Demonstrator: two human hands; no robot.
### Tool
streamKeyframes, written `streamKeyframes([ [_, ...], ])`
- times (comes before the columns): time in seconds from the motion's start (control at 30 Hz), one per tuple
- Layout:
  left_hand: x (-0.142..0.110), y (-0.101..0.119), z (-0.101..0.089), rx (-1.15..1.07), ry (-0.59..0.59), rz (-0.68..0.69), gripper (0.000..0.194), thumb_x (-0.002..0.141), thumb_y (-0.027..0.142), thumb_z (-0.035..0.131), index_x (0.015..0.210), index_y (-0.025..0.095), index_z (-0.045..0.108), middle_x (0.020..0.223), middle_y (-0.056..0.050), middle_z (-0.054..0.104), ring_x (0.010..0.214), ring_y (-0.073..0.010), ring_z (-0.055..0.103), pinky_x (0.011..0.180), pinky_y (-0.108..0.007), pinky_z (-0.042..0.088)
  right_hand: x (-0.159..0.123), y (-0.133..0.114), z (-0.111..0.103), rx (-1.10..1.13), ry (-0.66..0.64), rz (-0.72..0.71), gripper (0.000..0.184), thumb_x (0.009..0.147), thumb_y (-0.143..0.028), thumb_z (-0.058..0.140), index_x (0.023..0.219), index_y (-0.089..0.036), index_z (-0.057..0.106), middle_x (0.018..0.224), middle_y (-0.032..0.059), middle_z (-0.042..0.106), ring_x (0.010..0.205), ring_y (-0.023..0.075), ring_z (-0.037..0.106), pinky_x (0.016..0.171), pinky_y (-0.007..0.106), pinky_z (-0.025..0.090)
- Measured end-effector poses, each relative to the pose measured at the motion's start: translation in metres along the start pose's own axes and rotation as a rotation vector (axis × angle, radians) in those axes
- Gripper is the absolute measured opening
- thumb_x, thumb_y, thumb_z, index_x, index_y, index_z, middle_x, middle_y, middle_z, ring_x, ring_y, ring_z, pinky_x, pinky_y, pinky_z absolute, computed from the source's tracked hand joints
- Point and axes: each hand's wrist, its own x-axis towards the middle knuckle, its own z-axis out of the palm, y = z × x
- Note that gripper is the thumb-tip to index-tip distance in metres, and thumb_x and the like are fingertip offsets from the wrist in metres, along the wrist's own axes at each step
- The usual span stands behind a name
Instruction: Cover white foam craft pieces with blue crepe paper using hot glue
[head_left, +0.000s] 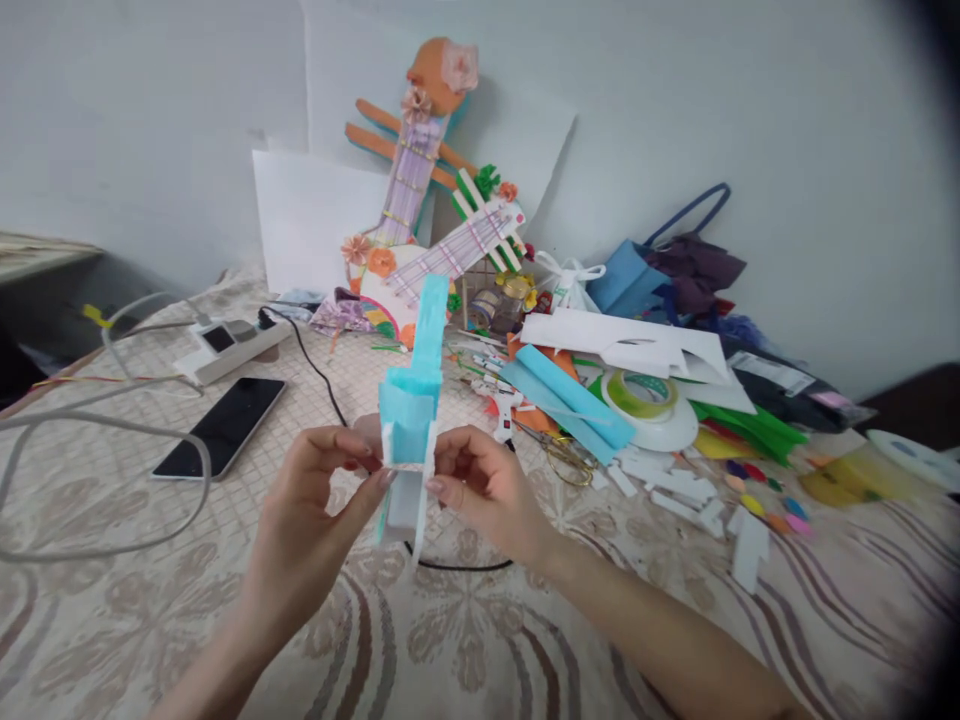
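Above the middle of the table I hold a light-blue and white craft piece (409,425), upright, with a long blue strip rising at its top and pale side walls below. My left hand (319,500) pinches its left edge between thumb and fingers. On the opposite side my right hand (487,490) grips the white right wall the same way. Parts of the fingertips are hidden behind the piece. A white hot glue gun (506,408) lies just beyond my right hand, among paper scraps.
To the left lie a black phone (225,425), a white power strip (236,352) and looping grey cables. Paper guitar-like crafts (420,170) lean on the back wall. On the right are blue paper (577,400), a tape roll (640,393), scissors (566,460) and white foam scraps (675,485).
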Motion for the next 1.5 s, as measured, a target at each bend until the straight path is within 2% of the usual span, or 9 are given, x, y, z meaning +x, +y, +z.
streamKeyframes([
  [0.17, 0.001, 0.002, 0.001, -0.061, 0.002, -0.046, 0.025, 0.076, 0.015, 0.073, 0.092, 0.025, 0.056, 0.085, 0.003, 0.06, 0.082, -0.0116, 0.059, 0.078, -0.022, 0.049, -0.001, -0.01, 0.005, 0.084, 0.016, 0.1, 0.04, 0.069, -0.042, 0.083, 0.093, -0.021, 0.059, 0.068, -0.0064, 0.051, 0.059, 0.0092, 0.046, 0.056, 0.024, 0.038],
  [0.3, 0.0, 0.002, 0.002, -0.082, -0.008, -0.053, 0.025, 0.076, 0.014, 0.073, 0.091, 0.025, 0.056, 0.084, 0.004, 0.061, 0.082, -0.011, 0.059, 0.079, -0.021, 0.049, -0.002, -0.014, 0.003, 0.03, 0.016, 0.158, 0.039, 0.068, -0.042, 0.084, 0.089, -0.02, 0.059, 0.065, -0.0074, 0.05, 0.058, 0.0087, 0.043, 0.055, 0.024, 0.036],
  [0.63, -0.001, 0.0, 0.004, -0.047, 0.003, -0.033, 0.025, 0.077, 0.016, 0.073, 0.094, 0.025, 0.057, 0.086, 0.004, 0.059, 0.082, -0.0112, 0.058, 0.077, -0.022, 0.048, -0.005, -0.016, 0.002, -0.096, 0.055, 0.131, 0.036, 0.071, -0.047, 0.081, 0.08, -0.02, 0.058, 0.064, -0.0062, 0.049, 0.059, 0.0099, 0.043, 0.055, 0.024, 0.036],
  [0.83, -0.002, 0.005, 0.008, -0.003, 0.044, 0.009, 0.023, 0.079, 0.016, 0.071, 0.093, 0.025, 0.055, 0.085, 0.004, 0.06, 0.082, -0.0119, 0.059, 0.077, -0.024, 0.047, 0.003, -0.019, -0.006, -0.135, -0.016, 0.087, 0.036, 0.074, -0.049, 0.078, 0.078, -0.02, 0.057, 0.063, -0.0061, 0.047, 0.059, 0.0096, 0.042, 0.054, 0.023, 0.036],
  [1.07, -0.003, 0.0, 0.006, 0.114, -0.054, 0.061, 0.018, 0.085, 0.02, 0.067, 0.097, 0.025, 0.054, 0.088, 0.002, 0.059, 0.083, -0.0134, 0.059, 0.077, -0.028, 0.047, 0.005, -0.019, -0.015, -0.165, -0.06, 0.095, 0.037, 0.074, -0.051, 0.078, 0.077, -0.02, 0.057, 0.066, -0.0048, 0.049, 0.06, 0.0104, 0.044, 0.055, 0.024, 0.036],
  [1.23, 0.0, 0.0, 0.004, 0.136, -0.141, 0.139, 0.016, 0.088, 0.017, 0.061, 0.099, 0.025, 0.053, 0.087, 0.003, 0.058, 0.083, -0.0114, 0.058, 0.076, -0.025, 0.048, 0.004, -0.02, -0.017, -0.164, -0.065, 0.104, 0.035, 0.074, -0.049, 0.078, 0.078, -0.02, 0.058, 0.065, -0.0048, 0.048, 0.059, 0.0104, 0.043, 0.055, 0.024, 0.035],
  [1.5, -0.002, 0.004, 0.012, 0.108, -0.114, 0.121, 0.017, 0.088, 0.015, 0.06, 0.097, 0.025, 0.05, 0.086, 0.003, 0.058, 0.081, -0.0102, 0.06, 0.075, -0.023, 0.049, 0.005, -0.024, -0.023, -0.216, -0.134, 0.103, 0.035, 0.078, -0.05, 0.075, 0.081, -0.02, 0.058, 0.07, -0.0032, 0.052, 0.062, 0.0105, 0.045, 0.057, 0.024, 0.039],
])
